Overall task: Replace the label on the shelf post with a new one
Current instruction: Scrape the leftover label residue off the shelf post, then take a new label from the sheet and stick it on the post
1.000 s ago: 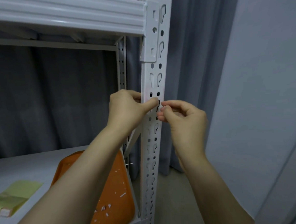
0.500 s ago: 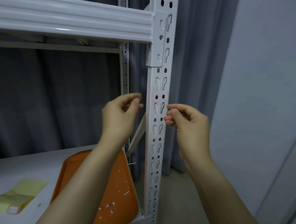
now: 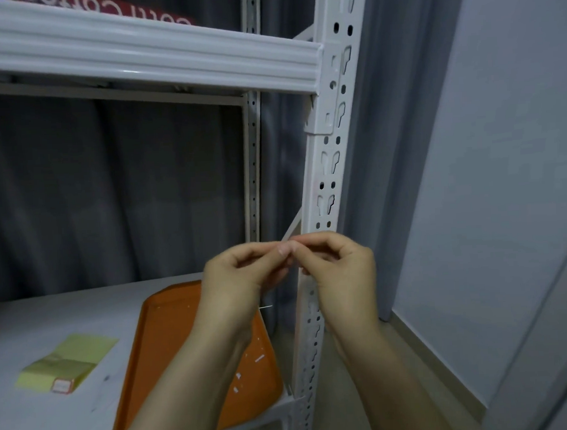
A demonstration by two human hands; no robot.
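The white slotted shelf post (image 3: 327,179) rises on the right of the rack, and no label shows on its visible face. My left hand (image 3: 236,283) and my right hand (image 3: 342,271) meet just in front of the post, at the level below its diagonal brace. Their thumbs and forefingers are pinched together, tip to tip. Anything between the fingertips is too small to make out. A yellow-green pad of labels (image 3: 66,364) with a small red-edged label at its near corner lies on the grey shelf board (image 3: 35,326) to the left.
An orange tray (image 3: 170,336) holding several white paper scraps lies on the shelf board under my left forearm. A white shelf beam (image 3: 136,55) crosses above. Grey curtains (image 3: 110,191) hang behind, and a pale wall (image 3: 503,170) stands close on the right.
Both hands left the post, came down and closed on each other, fingertips touching. One second ago they were pinching at a slot on the post. The view has tilted up.
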